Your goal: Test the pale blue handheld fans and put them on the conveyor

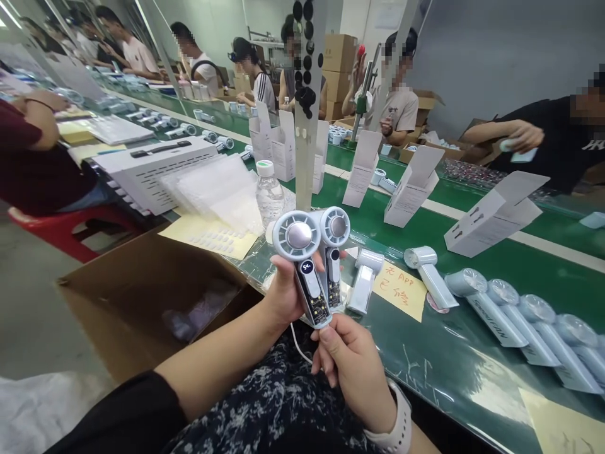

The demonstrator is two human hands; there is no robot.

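Observation:
My left hand (285,291) is closed round two light-blue handheld fans held side by side. The nearer handheld fan (299,235) has a silver centre, a lit display reading about 54 and a dark circuit board showing in its handle. Behind it, the second handheld fan (335,227) shows a similar board, with its display dark. At the foot of the nearer fan, my right hand (347,350) pinches the end of a white cable (297,343) against the handle; the plug itself is hidden by the fingers. A wristband (401,416) is on my right wrist.
Wrapped fans (496,315) lie in a row at the right, beside a handwritten yellow note (401,290). White boxes (409,187) stand on the green conveyor (425,243). A water bottle (269,192) stands behind the fans; an open carton (142,302) is at my left. Several people work across the line.

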